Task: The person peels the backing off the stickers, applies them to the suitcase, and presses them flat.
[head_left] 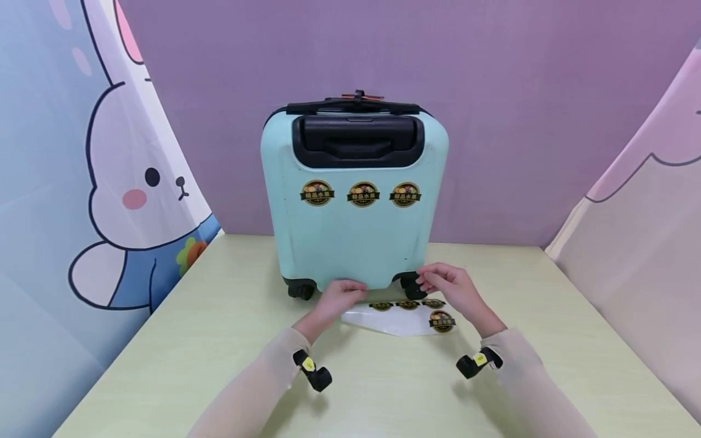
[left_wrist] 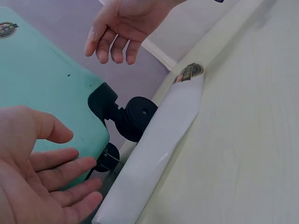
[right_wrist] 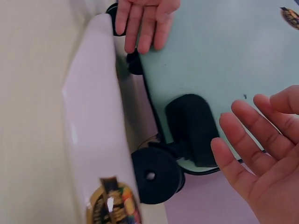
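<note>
A mint-green suitcase (head_left: 356, 237) stands upright on its black wheels, three round black-and-gold stickers (head_left: 363, 194) in a row across its shell. My left hand (head_left: 342, 296) is at its bottom edge, fingers loosely bent with nothing in them, as the left wrist view shows its palm (left_wrist: 28, 182). Beside the right-hand wheel (head_left: 412, 287) is my right hand (head_left: 451, 289), its fingers (right_wrist: 254, 135) relaxed and holding nothing. Between the hands, in front of the suitcase, lies a white sticker sheet (head_left: 391, 319) bearing several more of these stickers.
The pale table (head_left: 383, 389) runs up to a purple backdrop (head_left: 493, 121). A cartoon-printed cloth (head_left: 131, 182) hangs at the left, another pale printed cloth (head_left: 646, 243) at the right. A black telescopic handle (head_left: 358, 137) is recessed in the suitcase's top.
</note>
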The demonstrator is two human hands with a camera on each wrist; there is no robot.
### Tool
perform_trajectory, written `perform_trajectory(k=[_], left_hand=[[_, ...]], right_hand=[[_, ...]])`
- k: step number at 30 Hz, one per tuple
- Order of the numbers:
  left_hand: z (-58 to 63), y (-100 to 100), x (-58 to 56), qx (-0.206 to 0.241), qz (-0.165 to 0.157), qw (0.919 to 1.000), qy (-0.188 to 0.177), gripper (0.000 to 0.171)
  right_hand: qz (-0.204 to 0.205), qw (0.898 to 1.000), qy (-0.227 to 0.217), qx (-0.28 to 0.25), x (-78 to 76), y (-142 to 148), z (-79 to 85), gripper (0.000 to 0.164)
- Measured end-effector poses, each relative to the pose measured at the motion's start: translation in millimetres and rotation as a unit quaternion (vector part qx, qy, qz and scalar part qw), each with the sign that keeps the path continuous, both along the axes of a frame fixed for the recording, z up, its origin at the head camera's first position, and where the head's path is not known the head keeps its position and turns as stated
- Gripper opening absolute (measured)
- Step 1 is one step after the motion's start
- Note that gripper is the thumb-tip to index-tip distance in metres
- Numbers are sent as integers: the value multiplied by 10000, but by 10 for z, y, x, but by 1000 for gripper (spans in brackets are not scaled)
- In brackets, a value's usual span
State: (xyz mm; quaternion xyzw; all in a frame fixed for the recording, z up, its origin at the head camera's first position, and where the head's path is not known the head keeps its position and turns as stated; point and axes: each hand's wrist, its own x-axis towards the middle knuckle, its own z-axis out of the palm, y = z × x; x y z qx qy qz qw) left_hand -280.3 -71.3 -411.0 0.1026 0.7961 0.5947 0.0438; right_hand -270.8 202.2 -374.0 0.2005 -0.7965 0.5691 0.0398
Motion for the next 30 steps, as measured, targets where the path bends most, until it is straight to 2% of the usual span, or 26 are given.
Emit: perform_trajectory(k=[5, 8, 11, 15, 23, 30], left_hand=[[-2, -12, 2, -383, 51, 9990, 233, 29], [-8, -30, 9, -551, -7, 9984, 96, 30], [-24, -46, 17, -538, -131, 9983, -193, 31], [-47, -60, 27, -618, -300, 9971, -333, 34], [-158, -55, 13, -942, -766, 9926, 13, 35], [-218, -34, -14, -1296, -880, 9876, 62, 41]], right_hand=[[151, 9993, -246, 218, 54, 39, -52, 29], [253, 9984, -381, 323, 79, 55, -85, 30], [323, 9972, -440, 502, 104, 66, -124, 28], [476, 9952, -385, 765, 131, 71, -179, 24], [1038, 9886, -46, 1092, 161, 45, -269, 21], [1056, 9842, 53, 1421, 187, 7, -267, 19]])
